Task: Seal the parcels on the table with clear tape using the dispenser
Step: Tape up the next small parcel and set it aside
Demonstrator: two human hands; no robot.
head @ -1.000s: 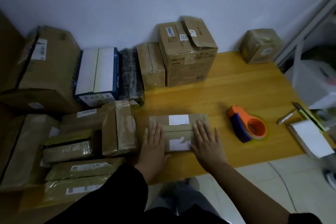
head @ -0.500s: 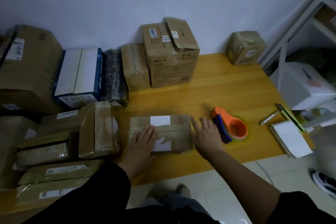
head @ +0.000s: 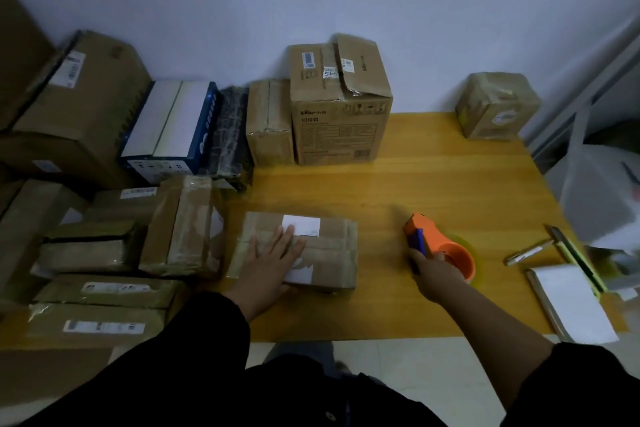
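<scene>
A flat brown parcel (head: 332, 253) with two white labels lies on the wooden table (head: 433, 184) in front of me. My left hand (head: 273, 256) rests flat on its left half, fingers straight. To its right stands the orange and blue tape dispenser (head: 433, 239) with a clear tape roll. My right hand (head: 433, 270) grips the dispenser from the near side, fingers curled round its ring.
Many taped parcels are stacked at the left (head: 104, 253) and along the wall, with a tall carton (head: 339, 107) at the back and a small box (head: 495, 107) at the far right corner. A notepad (head: 571, 302), a pen (head: 526, 253) and a cutter (head: 575, 260) lie at the right edge.
My right hand left the parcel, moved right and took hold of the tape dispenser. My left hand shifted slightly further onto the parcel.
</scene>
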